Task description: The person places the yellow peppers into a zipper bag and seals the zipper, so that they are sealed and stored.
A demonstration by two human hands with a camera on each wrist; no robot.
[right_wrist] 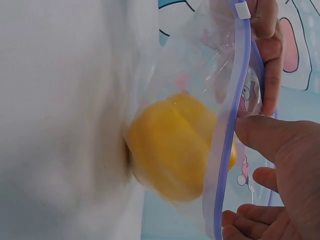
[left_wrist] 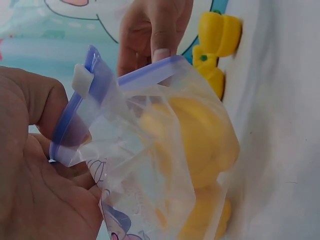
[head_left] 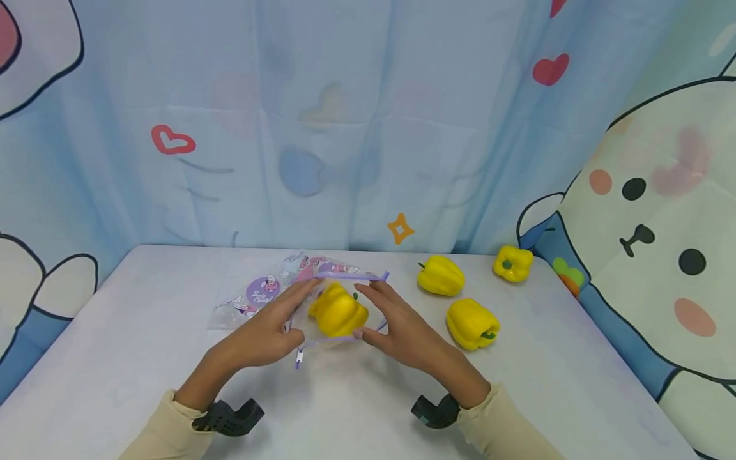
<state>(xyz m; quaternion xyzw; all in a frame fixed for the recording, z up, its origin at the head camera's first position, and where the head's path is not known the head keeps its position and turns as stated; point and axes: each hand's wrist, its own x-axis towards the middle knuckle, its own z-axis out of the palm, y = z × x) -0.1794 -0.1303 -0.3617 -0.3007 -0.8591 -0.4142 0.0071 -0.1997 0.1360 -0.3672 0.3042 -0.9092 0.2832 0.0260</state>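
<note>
A clear zip bag (head_left: 305, 348) with a purple rim and white slider stands with its mouth spread wide. Inside it lies a yellow bell pepper (head_left: 339, 313). My left hand (head_left: 267, 332) holds the left side of the rim, its thumb bent over the edge beside the slider. On the right side, my right hand (head_left: 402, 329) touches the rim with an extended thumb, its other fingers relaxed near the opposite edge. In the left wrist view another yellow shape (left_wrist: 205, 215) shows below the pepper; I cannot tell whether it is a second one.
Three more yellow bell peppers lie on the white table to the right: one at the back (head_left: 441, 275), one nearer (head_left: 473, 324), one by the far right edge (head_left: 513, 263). A flat printed plastic bag (head_left: 241, 303) lies left of the hands. A patterned curtain (head_left: 356, 128) hangs behind.
</note>
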